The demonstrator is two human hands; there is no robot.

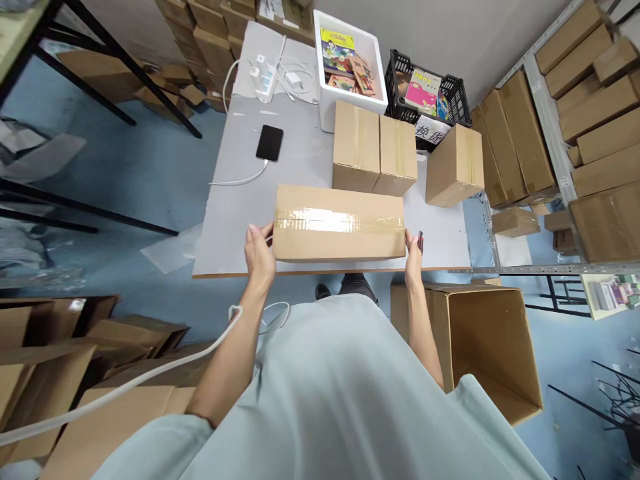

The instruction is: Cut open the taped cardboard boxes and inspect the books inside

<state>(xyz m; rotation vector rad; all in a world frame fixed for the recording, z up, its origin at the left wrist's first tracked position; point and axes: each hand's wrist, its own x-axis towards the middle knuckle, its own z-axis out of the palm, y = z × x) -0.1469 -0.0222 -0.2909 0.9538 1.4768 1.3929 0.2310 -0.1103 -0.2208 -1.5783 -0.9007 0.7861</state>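
Note:
A long, closed cardboard box (340, 243) with shiny clear tape along its top lies at the front edge of the grey table (235, 233). My left hand (260, 253) grips its left end, fingers curled against the side. At the opposite end, my right hand (413, 257) presses on the box. Something small and dark shows at my right fingertips; I cannot make out what it is. Just behind stand two smaller taped boxes (356, 143) side by side, with another carton (456, 167) to their right.
A white foam bin (327, 110) and a black crate (395, 107), both with books, stand at the back. A phone (270, 143) on a cable lies left, near a power strip (265, 80). A large open carton (490, 353) stands right; a white cable (150, 373) crosses my left arm.

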